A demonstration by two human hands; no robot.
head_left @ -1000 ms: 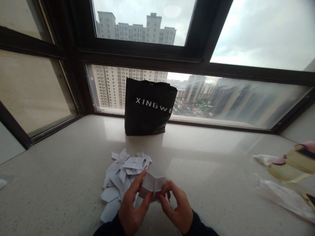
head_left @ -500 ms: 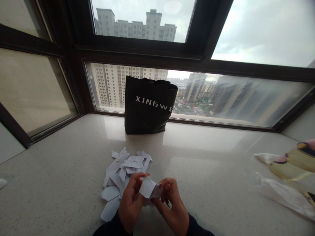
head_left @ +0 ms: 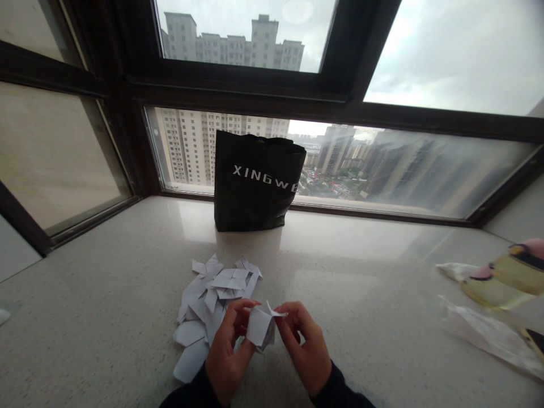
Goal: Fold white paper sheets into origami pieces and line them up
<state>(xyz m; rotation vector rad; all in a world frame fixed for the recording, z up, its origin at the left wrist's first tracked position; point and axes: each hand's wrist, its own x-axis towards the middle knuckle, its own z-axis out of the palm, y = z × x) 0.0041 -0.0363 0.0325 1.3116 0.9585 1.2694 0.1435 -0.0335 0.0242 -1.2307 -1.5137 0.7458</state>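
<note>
Head view: left hand [head_left: 229, 354] and right hand [head_left: 305, 347] hold a folded white paper [head_left: 258, 327], lower centre.
Fingers pinch its opposite sides; near frame centre a black bag [head_left: 255, 201] stands upright, contents hidden; a paper pile [head_left: 199, 310] lies lower left of centre.

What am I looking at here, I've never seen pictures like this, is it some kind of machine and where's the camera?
No machine: these are a person's bare hands. Every picture comes from one camera worn on that person's head, looking forward and down. The left hand and right hand hold a folded white paper piece between their fingers. On the pale speckled surface, beside the left hand, lies a pile of folded white papers. Farther back, a black bag stands upright before the windows. At the right edge lie crumpled clear wrapping and a yellowish item I can't identify.
</note>
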